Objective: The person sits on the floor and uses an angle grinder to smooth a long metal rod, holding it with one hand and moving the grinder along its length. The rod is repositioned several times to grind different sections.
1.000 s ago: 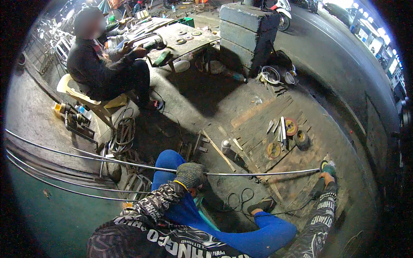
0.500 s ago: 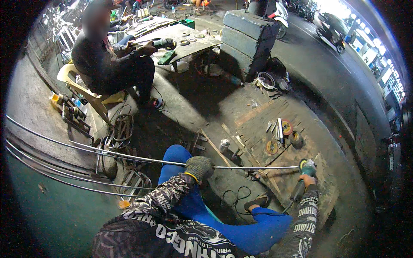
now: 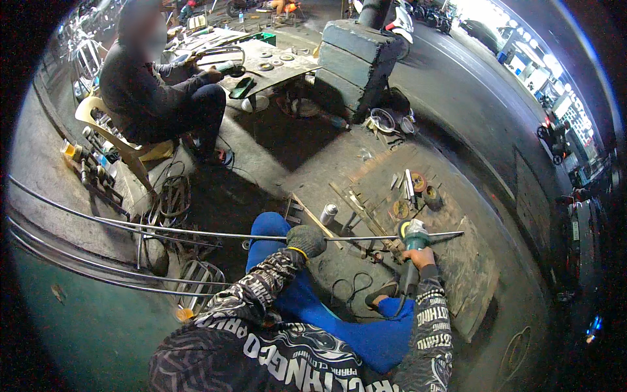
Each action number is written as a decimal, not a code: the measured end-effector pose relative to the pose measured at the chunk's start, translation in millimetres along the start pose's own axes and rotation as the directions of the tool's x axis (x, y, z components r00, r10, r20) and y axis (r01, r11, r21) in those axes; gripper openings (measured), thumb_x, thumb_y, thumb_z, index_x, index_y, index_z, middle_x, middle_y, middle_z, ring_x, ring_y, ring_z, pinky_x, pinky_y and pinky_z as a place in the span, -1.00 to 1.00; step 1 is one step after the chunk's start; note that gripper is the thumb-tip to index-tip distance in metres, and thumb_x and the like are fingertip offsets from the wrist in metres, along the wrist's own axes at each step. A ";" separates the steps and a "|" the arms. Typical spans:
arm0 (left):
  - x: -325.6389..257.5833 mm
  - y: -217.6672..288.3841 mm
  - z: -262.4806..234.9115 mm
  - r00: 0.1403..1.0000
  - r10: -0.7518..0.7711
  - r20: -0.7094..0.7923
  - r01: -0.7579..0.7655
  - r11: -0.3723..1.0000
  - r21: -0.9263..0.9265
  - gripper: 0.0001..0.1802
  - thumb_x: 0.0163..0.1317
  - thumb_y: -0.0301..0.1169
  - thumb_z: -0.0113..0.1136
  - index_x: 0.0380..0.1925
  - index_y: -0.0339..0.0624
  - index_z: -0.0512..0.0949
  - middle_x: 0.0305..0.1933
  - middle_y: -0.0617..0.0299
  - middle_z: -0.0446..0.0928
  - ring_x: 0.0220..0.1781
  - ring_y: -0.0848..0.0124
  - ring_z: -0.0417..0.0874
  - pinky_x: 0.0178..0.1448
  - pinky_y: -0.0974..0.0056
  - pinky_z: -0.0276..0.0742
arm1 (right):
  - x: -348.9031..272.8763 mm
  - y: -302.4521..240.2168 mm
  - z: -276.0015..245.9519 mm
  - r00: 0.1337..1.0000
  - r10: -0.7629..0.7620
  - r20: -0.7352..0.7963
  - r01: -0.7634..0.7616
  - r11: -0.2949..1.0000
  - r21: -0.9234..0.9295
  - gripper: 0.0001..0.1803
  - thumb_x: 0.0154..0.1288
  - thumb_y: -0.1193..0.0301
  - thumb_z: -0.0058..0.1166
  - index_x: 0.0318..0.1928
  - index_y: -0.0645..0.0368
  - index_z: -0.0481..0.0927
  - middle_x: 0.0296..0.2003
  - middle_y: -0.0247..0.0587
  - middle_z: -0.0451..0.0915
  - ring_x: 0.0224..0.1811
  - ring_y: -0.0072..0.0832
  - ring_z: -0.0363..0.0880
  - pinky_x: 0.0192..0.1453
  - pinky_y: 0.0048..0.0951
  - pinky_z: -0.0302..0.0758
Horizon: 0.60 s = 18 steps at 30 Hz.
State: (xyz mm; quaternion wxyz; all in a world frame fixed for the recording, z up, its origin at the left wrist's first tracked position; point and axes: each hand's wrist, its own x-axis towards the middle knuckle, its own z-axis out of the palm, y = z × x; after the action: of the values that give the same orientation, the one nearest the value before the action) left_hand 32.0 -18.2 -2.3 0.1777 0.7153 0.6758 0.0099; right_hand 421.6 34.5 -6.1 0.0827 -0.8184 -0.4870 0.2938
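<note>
We sit low on the ground with our blue trouser legs [image 3: 339, 326] stretched out under our arms. Our left hand [image 3: 305, 240] wears a dark glove with a yellow cuff. It is closed tight around a long thin metal rod [image 3: 215, 233]. The rod runs far off to the left of that hand, past a pile of more long rods [image 3: 72, 268] lying further out to the left. To the right of the left hand the rod goes on and ends just past our right hand.

Our right hand [image 3: 418, 259] is bare and closed around the handle of a green angle grinder [image 3: 413, 243]. The head of the grinder sits just above this hand, right at the rod, and looks to be touching it near its tip. We cannot tell if the disc is turning. A black cord [image 3: 353, 287] curls on the ground between our two hands, a bit nearer to us.

Just beyond the right hand lie a few round grinding discs [image 3: 418, 186] and some flat metal bits on a dirty floor plate [image 3: 470, 274]. A small silver can [image 3: 328, 213] stands just beyond the left hand.

Far ahead of the left hand, another person [image 3: 157, 91] in dark clothes sits on a pale plastic chair [image 3: 104, 124] at a low bench [image 3: 274, 65] with round metal parts on it.
</note>
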 end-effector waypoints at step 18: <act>4.2 -0.6 -21.8 0.989 -0.081 0.127 0.086 0.996 -0.032 -0.59 0.21 -0.10 0.05 -0.20 -0.17 0.68 -0.11 -0.09 0.65 -0.07 -0.02 0.69 -0.02 -0.02 0.63 | -59.5 -68.6 50.1 0.987 -0.159 -0.002 0.159 0.987 -0.030 -0.26 -0.50 0.21 0.51 -0.24 0.49 0.58 -0.24 0.11 0.66 -0.19 -0.17 0.66 -0.07 -0.26 0.56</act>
State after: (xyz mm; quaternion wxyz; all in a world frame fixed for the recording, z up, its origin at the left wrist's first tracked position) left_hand 26.3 -8.9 17.0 0.2335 0.6822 0.6922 -0.0298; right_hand 321.1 11.8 5.9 0.0946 -0.7787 -0.5548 0.2772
